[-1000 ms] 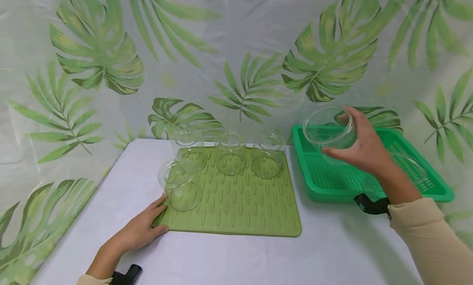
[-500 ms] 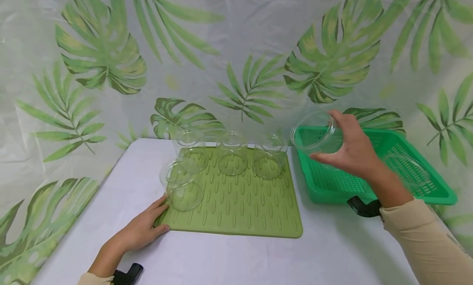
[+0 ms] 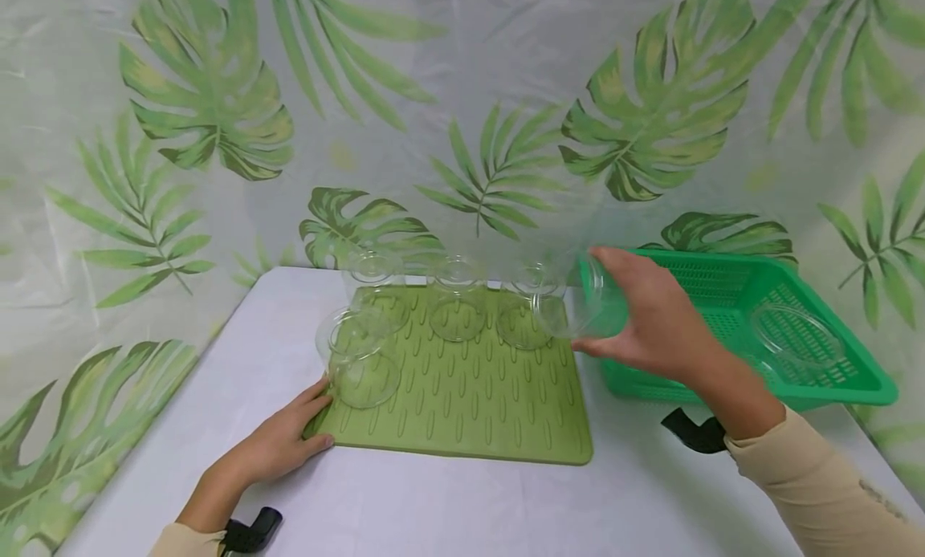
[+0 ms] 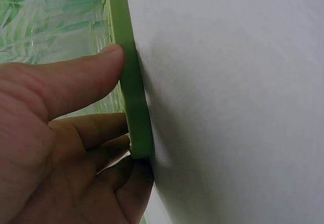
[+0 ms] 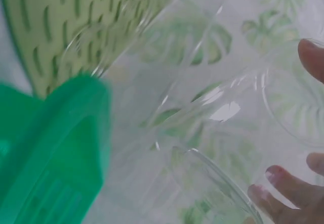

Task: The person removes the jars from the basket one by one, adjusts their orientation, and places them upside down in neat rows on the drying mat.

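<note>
In the head view my right hand (image 3: 650,312) grips a clear glass cup (image 3: 603,296) from its right side. The cup is tilted over the right edge of a green drying mat (image 3: 470,412), overlapping the back right cup (image 3: 523,324) on it. Three clear cups stand along the mat's back, with another clear cup (image 3: 364,376) at its left front. My left hand (image 3: 278,441) pinches the front left corner of the mat. In the left wrist view the thumb (image 4: 86,79) presses the mat's edge (image 4: 131,87), fingers round the corner.
Right of the mat is a green perforated basket (image 3: 885,388) with clear glassware (image 3: 798,332) inside. A white cloth (image 3: 448,501) covers the table. A leaf-print curtain (image 3: 506,75) hangs right behind the back cups.
My right hand has carried the cup left and down from over the basket to the mat's right edge. The left hand keeps its place at the corner.
</note>
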`<act>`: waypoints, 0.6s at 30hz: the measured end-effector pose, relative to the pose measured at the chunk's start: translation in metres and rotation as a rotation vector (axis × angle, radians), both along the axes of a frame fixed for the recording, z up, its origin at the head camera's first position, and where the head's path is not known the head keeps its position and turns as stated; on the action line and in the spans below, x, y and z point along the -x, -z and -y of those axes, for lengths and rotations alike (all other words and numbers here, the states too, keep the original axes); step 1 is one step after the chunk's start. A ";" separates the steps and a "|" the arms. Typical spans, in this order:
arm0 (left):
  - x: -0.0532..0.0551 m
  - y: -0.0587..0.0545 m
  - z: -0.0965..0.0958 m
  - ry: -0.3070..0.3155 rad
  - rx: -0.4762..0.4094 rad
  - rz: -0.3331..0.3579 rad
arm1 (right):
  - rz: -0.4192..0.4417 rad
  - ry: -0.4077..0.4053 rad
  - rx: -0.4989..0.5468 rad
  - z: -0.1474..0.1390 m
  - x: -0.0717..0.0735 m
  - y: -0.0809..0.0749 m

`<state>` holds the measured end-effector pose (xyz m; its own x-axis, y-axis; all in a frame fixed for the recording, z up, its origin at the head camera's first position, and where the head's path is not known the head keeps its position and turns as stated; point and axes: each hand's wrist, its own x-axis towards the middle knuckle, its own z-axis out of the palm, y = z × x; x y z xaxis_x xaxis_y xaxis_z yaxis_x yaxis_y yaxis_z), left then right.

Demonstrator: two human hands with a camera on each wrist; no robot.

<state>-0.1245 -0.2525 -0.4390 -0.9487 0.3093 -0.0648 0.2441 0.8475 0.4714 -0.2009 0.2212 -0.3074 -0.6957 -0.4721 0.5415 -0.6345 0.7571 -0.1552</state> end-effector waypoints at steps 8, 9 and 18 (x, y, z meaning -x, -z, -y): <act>0.000 0.000 -0.001 -0.011 0.001 0.006 | -0.064 -0.134 -0.040 0.037 -0.013 0.003; 0.000 0.000 -0.001 -0.010 0.000 0.006 | -0.065 -0.144 -0.046 0.041 -0.014 0.004; -0.001 0.001 -0.001 -0.005 -0.010 0.011 | -0.034 -0.183 -0.097 0.068 -0.021 0.020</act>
<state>-0.1238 -0.2519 -0.4396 -0.9494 0.3055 -0.0725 0.2346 0.8437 0.4829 -0.1798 0.1536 -0.3271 -0.5754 -0.6402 0.5089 -0.7666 0.6390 -0.0630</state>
